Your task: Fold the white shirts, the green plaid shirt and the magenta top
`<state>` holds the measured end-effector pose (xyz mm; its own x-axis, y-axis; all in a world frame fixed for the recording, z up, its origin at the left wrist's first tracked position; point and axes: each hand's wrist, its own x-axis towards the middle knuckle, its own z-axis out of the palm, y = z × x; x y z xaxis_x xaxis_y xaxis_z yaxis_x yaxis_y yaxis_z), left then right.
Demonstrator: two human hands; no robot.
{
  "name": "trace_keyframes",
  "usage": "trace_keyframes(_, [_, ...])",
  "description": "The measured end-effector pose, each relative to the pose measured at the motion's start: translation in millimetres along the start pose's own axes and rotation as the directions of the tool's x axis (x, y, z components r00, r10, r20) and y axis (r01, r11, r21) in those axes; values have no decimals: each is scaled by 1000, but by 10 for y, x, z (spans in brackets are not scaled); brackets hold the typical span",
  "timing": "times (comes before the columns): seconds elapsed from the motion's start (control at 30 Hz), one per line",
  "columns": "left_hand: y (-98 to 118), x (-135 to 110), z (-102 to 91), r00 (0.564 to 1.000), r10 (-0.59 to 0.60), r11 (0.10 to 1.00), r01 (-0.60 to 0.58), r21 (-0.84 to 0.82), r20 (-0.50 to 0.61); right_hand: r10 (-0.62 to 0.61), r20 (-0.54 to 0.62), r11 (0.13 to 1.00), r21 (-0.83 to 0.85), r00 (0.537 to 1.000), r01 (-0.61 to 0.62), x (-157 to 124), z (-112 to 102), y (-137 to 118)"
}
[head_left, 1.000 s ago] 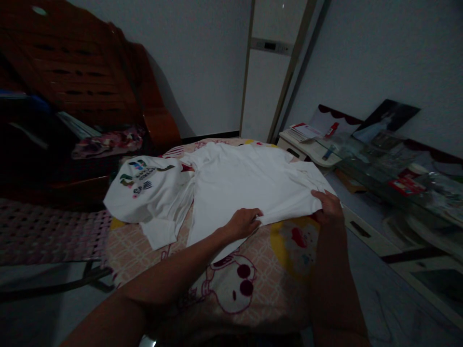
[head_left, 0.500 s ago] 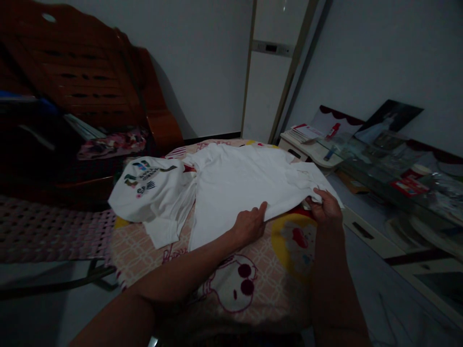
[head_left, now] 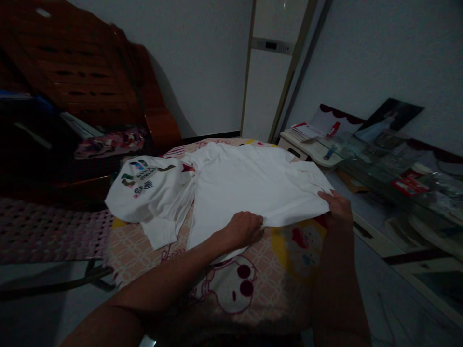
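Note:
A white T-shirt (head_left: 231, 180) lies spread out over a round table with a patterned cloth (head_left: 278, 289). My left hand (head_left: 245, 229) is closed on its near edge, fingers curled over the fabric. At the right, my right hand (head_left: 337, 206) pinches the shirt's near right corner, with the thumb on top and the other fingers mostly hidden. Between my hands the edge is drawn fairly straight. Beside the shirt on the left, a bunched white garment with a coloured print (head_left: 148, 188) rests on the cloth.
A wooden bench (head_left: 83, 82) with a pinkish cloth (head_left: 110, 143) stands at the back left. Along the left is a woven pink seat (head_left: 50, 231). On the right, a glass-topped cabinet (head_left: 376, 168) carries papers, a red box (head_left: 410, 185) and a photo. A tall white unit (head_left: 265, 91) stands behind.
My right hand has moved outward to the right, pulling the shirt's corner with it. My left hand has shifted slightly down and left, and its outstretched index finger has curled in onto the edge.

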<state>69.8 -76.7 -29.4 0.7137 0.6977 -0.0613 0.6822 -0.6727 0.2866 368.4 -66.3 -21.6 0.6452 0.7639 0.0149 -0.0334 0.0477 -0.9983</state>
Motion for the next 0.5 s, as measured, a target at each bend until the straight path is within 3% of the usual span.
trace_keyframes(0.1, [70,-18,106,988,135,991,-133,-19,79,-109,-57,919,-385,992,79,66,-129,5])
trace_keyframes(0.2, [67,1,202,982,170,984,-165,-59,80,-279,-59,595,-794,959,124,117,-218,75])
trace_keyframes(0.3, [-13,22,240,965,263,942,-257,-213,-2,-322,-13,317,-944,947,94,109,-256,158])
trace_keyframes(0.4, [-88,36,320,917,371,860,-398,-319,-145,-416,-7,260,-959,909,112,64,-244,173])
trace_keyframes(0.5, [-81,55,481,889,441,853,-459,-248,-125,-556,26,300,-926,831,230,-3,-100,126])
